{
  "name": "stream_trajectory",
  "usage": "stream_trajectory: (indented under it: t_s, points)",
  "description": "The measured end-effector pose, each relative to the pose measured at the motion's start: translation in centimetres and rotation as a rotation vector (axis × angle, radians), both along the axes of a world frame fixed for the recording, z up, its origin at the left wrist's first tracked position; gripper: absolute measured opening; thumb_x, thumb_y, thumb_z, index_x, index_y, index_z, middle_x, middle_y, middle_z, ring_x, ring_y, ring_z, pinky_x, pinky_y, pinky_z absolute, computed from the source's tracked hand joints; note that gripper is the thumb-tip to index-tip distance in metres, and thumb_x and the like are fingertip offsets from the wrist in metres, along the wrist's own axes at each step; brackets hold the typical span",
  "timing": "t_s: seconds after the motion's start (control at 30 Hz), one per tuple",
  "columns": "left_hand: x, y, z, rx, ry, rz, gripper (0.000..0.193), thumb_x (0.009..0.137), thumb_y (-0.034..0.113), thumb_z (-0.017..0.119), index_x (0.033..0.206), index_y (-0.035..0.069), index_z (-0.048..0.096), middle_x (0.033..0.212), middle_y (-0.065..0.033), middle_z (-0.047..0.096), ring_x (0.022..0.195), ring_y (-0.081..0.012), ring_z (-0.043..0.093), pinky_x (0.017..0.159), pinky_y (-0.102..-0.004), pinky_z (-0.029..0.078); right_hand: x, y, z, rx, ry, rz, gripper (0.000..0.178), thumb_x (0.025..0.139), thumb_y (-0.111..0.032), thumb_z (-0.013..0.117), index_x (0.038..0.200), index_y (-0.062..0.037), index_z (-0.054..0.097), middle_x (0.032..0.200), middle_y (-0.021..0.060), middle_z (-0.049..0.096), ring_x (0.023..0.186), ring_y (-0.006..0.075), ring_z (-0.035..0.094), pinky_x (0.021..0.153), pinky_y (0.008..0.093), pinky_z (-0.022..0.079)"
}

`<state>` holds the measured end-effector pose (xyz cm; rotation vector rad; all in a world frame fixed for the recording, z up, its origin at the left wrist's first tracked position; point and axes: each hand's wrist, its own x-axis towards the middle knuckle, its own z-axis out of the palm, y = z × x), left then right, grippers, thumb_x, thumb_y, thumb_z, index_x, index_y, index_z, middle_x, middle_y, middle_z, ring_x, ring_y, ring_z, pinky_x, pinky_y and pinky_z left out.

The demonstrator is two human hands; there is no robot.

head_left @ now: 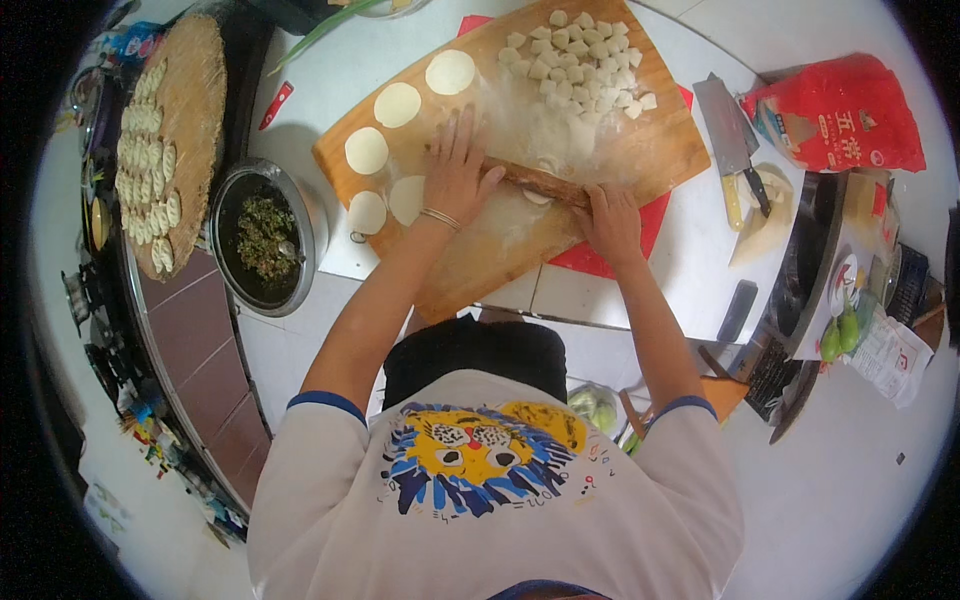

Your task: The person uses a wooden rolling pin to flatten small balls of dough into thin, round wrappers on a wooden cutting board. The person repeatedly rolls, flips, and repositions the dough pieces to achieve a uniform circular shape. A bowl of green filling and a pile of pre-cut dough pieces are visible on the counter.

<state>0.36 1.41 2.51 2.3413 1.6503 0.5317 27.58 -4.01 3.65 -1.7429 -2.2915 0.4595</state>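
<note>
Across a floured wooden board lies a wooden rolling pin. My left hand is on the pin's left end, its fingers stretched forward over it and the thumb along it. Curled around the right end is my right hand. Beneath the middle of the pin a small dough round shows in part. Several rolled dough wrappers, one a large round wrapper, rest along the board's left side. Many small cut dough pieces are heaped at the far right, beside loose flour.
Left of the board stands a metal bowl of chopped green filling. Farther left, shaped dumplings cover part of a round wooden board. A cleaver, a yellow-handled knife and a red bag lie on the right.
</note>
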Motion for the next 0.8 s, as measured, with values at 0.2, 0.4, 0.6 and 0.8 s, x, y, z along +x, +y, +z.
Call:
stream_trajectory:
  t_s: [0.2,0.4,0.6,0.8]
  points:
    - [3.7,-0.3,2.8,0.166,-0.151,-0.414,0.043,0.073,0.024,0.073,0.111,0.010,0.060,0.118,-0.0091,0.053,0.116,-0.0303,0.050,0.099,-0.0458,0.043,-0.6,0.0,1.7,-0.201,0.272,-0.210,0.031,0.089,-0.032,0.063,0.103,-0.0055,0.056,0.090,0.0174,0.060,0.080,0.0385,0.059,0.068,0.0461,0.048]
    - [5.2,0.4,3.0,0.211,-0.376,-0.525,0.019,0.074,0.018,0.073,0.087,0.008,0.063,0.089,-0.0056,0.063,0.087,-0.0258,0.061,0.082,-0.0377,0.051,0.7,-0.7,0.5,-0.452,0.549,-0.283,0.035,0.096,-0.034,0.054,0.096,0.0009,0.058,0.076,0.0181,0.055,0.072,0.0296,0.056,0.065,0.0412,0.045]
    - [6.6,-0.7,1.2,-0.655,-0.961,0.313,0.023,0.080,0.016,0.066,0.099,0.002,0.064,0.088,-0.0142,0.068,0.080,-0.0335,0.065,0.074,-0.0416,0.052,1.0,-0.7,1.2,-0.591,0.759,-0.543,0.038,0.099,-0.034,0.050,0.098,0.0024,0.060,0.071,0.0160,0.054,0.071,0.0249,0.055,0.064,0.0374,0.046]
    - [1.8,-1.9,-0.5,0.030,-0.160,0.188,0.046,0.085,0.024,0.062,0.126,0.003,0.055,0.133,-0.0182,0.053,0.119,-0.0371,0.052,0.099,-0.0501,0.041,1.1,-0.4,3.0,-0.295,0.161,-0.254,0.035,0.090,-0.030,0.063,0.112,-0.0031,0.057,0.095,0.0183,0.062,0.084,0.0370,0.062,0.064,0.0404,0.050]
